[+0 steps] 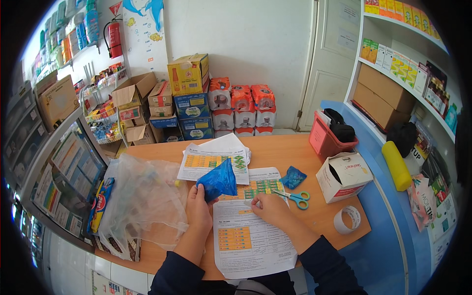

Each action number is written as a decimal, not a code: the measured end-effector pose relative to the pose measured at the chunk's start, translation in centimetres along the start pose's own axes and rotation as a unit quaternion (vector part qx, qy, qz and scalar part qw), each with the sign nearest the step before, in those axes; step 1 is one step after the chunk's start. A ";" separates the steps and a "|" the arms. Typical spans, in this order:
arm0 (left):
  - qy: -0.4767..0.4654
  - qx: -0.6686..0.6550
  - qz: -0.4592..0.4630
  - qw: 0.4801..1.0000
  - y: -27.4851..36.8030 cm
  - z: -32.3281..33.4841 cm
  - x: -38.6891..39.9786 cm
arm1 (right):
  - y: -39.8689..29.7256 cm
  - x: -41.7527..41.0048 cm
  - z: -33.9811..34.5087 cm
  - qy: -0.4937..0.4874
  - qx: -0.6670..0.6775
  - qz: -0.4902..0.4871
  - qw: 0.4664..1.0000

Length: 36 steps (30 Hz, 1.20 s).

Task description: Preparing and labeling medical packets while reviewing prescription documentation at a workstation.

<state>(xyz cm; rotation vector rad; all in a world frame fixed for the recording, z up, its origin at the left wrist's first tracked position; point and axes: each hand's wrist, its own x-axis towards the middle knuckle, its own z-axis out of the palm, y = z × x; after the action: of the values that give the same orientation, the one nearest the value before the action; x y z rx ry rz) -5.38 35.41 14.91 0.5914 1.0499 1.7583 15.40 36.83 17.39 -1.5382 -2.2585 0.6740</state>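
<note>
My left hand [199, 208] grips a folded blue plastic bag [220, 180] above the papers. The fingertips of my right hand [268, 209] pinch a small pale strip [248, 202], perhaps clear tape. Below both hands lies a printed sheet [254, 254] with orange stickers in a grid. A second sheet [263, 175] with green and orange stickers is partly covered, and another stickered sheet [188, 171] rests behind the blue bag. Scissors [300, 199] with turquoise and yellow handles lie right of my right hand. Just behind them is a crumpled blue plastic piece [294, 177].
A tape roll [347, 219], white carton [344, 177] and red bin [332, 142] stand on the right. Clear plastic bags [143, 202] cover the table's left side, beside a glass case [70, 177]. Stacked boxes [191, 110] and bottle packs [241, 107] line the wall.
</note>
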 end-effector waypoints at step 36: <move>-0.009 -0.003 0.001 1.000 -0.5 -0.4 0.4 | 1.6 1.2 0.4 0.008 0.708 0.121 0.695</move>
<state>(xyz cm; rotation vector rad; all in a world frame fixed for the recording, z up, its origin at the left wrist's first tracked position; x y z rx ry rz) -5.59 35.70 14.24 0.6054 1.0318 1.7541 16.05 38.38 16.18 -0.8743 -0.7750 1.8117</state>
